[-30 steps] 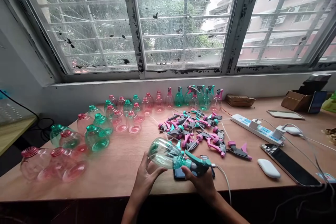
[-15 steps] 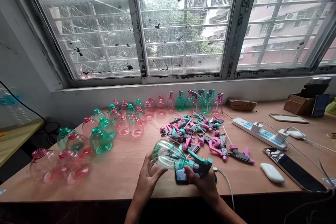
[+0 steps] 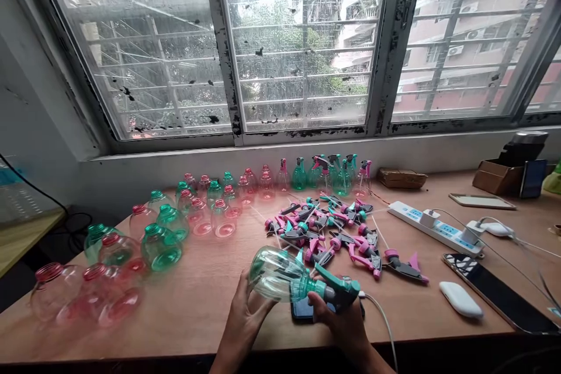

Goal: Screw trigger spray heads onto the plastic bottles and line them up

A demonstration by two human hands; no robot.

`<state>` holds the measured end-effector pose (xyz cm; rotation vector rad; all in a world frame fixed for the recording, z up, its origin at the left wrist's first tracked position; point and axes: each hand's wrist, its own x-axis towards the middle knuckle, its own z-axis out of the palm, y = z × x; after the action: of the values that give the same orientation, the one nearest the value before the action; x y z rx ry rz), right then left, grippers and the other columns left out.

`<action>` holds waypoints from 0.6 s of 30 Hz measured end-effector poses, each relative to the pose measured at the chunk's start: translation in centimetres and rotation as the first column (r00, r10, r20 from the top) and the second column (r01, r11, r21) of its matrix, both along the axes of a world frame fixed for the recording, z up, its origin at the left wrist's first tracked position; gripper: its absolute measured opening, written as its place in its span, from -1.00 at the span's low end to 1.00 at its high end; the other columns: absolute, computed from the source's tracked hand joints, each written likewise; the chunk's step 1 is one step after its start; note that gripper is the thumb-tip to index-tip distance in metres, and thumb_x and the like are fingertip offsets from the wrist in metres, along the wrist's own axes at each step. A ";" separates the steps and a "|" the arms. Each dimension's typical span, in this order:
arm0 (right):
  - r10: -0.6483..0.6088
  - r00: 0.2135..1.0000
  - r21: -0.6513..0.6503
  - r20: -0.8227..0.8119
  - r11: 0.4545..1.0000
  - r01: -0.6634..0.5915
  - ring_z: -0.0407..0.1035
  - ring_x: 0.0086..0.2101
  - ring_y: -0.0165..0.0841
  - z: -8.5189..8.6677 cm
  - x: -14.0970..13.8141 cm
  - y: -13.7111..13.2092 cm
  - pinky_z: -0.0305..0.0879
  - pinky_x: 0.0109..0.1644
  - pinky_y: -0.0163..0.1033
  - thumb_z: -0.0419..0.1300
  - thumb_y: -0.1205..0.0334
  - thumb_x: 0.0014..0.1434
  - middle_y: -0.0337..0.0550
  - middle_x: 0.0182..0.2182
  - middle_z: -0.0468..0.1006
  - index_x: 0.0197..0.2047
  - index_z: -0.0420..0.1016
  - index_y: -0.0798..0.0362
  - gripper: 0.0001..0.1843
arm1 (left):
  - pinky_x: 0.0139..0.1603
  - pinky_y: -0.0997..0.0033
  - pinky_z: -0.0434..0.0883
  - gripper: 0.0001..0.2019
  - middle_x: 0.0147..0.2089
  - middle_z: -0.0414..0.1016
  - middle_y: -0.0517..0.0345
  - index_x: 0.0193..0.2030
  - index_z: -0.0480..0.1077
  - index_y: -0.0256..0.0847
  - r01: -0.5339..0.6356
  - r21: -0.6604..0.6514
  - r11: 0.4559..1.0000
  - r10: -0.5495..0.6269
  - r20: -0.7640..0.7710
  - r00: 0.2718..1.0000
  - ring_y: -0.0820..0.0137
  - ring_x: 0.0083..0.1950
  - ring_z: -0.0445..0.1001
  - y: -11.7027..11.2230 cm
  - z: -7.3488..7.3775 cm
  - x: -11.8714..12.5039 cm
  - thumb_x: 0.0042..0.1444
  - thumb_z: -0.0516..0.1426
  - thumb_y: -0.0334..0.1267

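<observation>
A clear green spray bottle (image 3: pixel 276 273) lies tilted on its side between my hands, over the front of the table. My left hand (image 3: pixel 248 312) is wrapped round the base end of its body. At the neck and trigger head, my right hand (image 3: pixel 342 318) grips the teal and grey sprayer (image 3: pixel 335 287), with the thumb on the collar. The sprayer sits on the bottle's mouth. Beneath the bottle lies a phone (image 3: pixel 302 310), partly covered. Just beyond is a heap of pink, teal and grey trigger sprayers (image 3: pixel 324 222).
Open pink and green bottles (image 3: pixel 162 248) stand in a group at left. Several bottles with sprayers (image 3: pixel 342 178) line the back wall. On the right are a power strip (image 3: pixel 438 228), a white mouse-like case (image 3: pixel 461 299), a dark phone (image 3: pixel 499 289) and a cardboard box (image 3: pixel 497 174).
The view has shifted slightly, so the table sits lower in the picture. Both hands keep their hold on the spray bottle, with almost no change in its pose.
</observation>
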<state>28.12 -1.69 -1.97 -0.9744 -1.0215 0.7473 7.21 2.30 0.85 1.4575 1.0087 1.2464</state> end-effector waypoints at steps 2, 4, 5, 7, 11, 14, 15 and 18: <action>-0.007 1.000 0.011 0.017 1.000 0.006 0.44 -0.66 -0.34 -0.1 0.1 -0.1 0.45 -0.56 -0.27 0.55 -0.11 0.13 -0.34 -0.63 0.55 -0.27 0.60 0.00 -0.61 | 0.57 -0.19 0.26 -0.28 0.34 0.59 -0.13 0.29 0.41 -0.07 0.011 -0.002 1.000 -0.011 -0.028 1.000 -0.16 0.48 0.44 0.0 -0.1 -0.2 0.01 0.52 -0.04; -0.014 0.999 0.024 0.034 1.000 0.013 0.44 -0.62 -0.34 -0.1 0.3 -0.1 0.47 -0.51 -0.26 0.56 -0.04 0.12 -0.32 -0.60 0.57 -0.29 0.62 0.00 -0.66 | 0.49 -0.17 0.38 -0.35 0.28 0.63 -0.16 0.23 0.45 -0.10 0.037 -0.014 0.999 -0.037 -0.037 0.999 -0.18 0.42 0.51 0.0 -0.1 -0.4 0.05 0.48 0.04; -0.015 0.999 0.027 0.039 1.000 0.014 0.46 -0.60 -0.34 -0.2 0.4 -0.1 0.49 -0.48 -0.26 0.57 -0.02 0.11 -0.31 -0.58 0.59 -0.30 0.62 0.00 -0.68 | 0.41 -0.15 0.47 -0.41 0.23 0.66 -0.18 0.18 0.46 -0.12 0.048 -0.020 0.999 -0.049 -0.035 0.998 -0.18 0.36 0.57 0.0 -0.1 -0.5 0.10 0.44 0.10; -0.008 0.999 0.023 0.044 1.000 0.007 0.48 -0.59 -0.32 -0.2 0.6 -0.1 0.52 -0.47 -0.24 0.57 -0.01 0.10 -0.28 -0.55 0.62 -0.29 0.63 0.00 -0.68 | 0.29 -0.13 0.56 -0.46 0.16 0.69 -0.18 0.11 0.46 -0.13 0.053 -0.022 0.998 -0.053 -0.031 0.998 -0.17 0.28 0.64 -0.1 -0.1 -0.5 0.17 0.37 0.18; 0.039 0.999 -0.016 0.018 0.999 -0.038 0.46 -0.68 -0.33 0.2 1.2 0.2 0.46 -0.61 -0.26 0.51 -0.06 0.19 -0.30 -0.61 0.61 -0.18 0.61 0.03 -0.64 | 0.56 -0.08 0.30 -0.33 0.36 0.55 -0.09 0.27 0.40 -0.06 -0.013 0.039 0.999 0.016 -0.060 0.998 -0.12 0.53 0.38 -0.3 0.6 0.0 0.08 0.47 0.03; 0.045 0.999 -0.016 -0.009 0.999 -0.045 0.43 -0.69 -0.34 1.0 2.0 0.6 0.42 -0.61 -0.28 0.50 -0.07 0.22 -0.35 -0.65 0.56 -0.15 0.59 0.03 -0.63 | 0.61 -0.05 0.21 -0.31 0.35 0.55 -0.03 0.31 0.40 -0.04 -0.021 0.076 0.997 0.027 -0.079 0.996 -0.09 0.53 0.37 -0.3 1.4 1.1 0.08 0.48 -0.03; 0.035 0.999 -0.008 -0.015 0.999 -0.035 0.41 -0.69 -0.36 1.3 2.4 0.7 0.41 -0.60 -0.29 0.50 -0.07 0.22 -0.37 -0.67 0.53 -0.15 0.58 0.03 -0.63 | 0.58 -0.05 0.25 -0.34 0.32 0.58 -0.04 0.29 0.42 -0.06 -0.009 0.082 0.997 0.015 -0.076 0.997 -0.09 0.49 0.42 -0.3 1.6 1.6 0.09 0.48 -0.01; -0.018 1.000 0.017 -0.025 1.000 0.018 0.31 -0.70 -0.41 1.9 3.8 0.7 0.31 -0.59 -0.32 0.46 -0.07 0.27 -0.44 -0.71 0.44 -0.15 0.56 0.02 -0.65 | 0.50 -0.04 0.36 -0.48 0.31 0.59 -0.13 0.20 0.49 -0.12 0.031 0.097 0.995 -0.028 -0.033 0.999 -0.10 0.45 0.47 -0.1 1.7 2.9 0.23 0.35 0.13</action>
<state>31.89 -0.97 -0.12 -0.9565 -0.9952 0.7332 10.14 2.16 2.51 1.5659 0.9555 1.2702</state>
